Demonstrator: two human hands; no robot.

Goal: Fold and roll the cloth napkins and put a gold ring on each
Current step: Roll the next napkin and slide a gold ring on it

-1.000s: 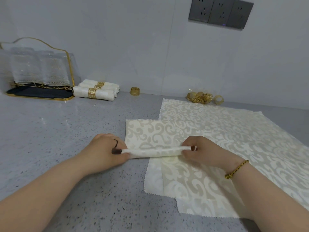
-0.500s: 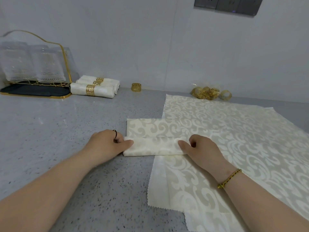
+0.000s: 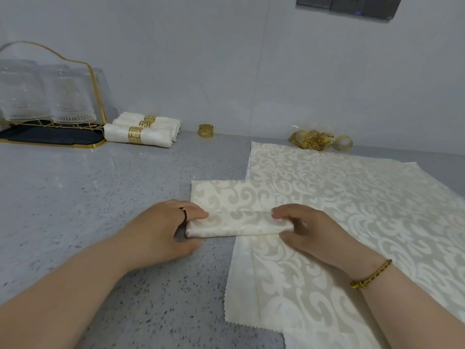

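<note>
Three ringed rolls [image 3: 156, 135] lie upper left beside a glass rack [image 3: 50, 144], and loose rings [image 3: 312, 140] sit upper right. The left hand [image 3: 161, 230] and right hand [image 3: 312, 233] pinch the ends of the half-rolled napkin [image 3: 234, 221], fingers on top and thumbs in front.

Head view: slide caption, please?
A person's left grip and right grip hold a half-rolled napkin on the counter; ringed rolls behind.

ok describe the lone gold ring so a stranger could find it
Look along the back of the grey counter, where it meets the wall. Between the stack of rolled napkins and the heap of gold rings stands one gold ring, alone, holding no napkin.
</note>
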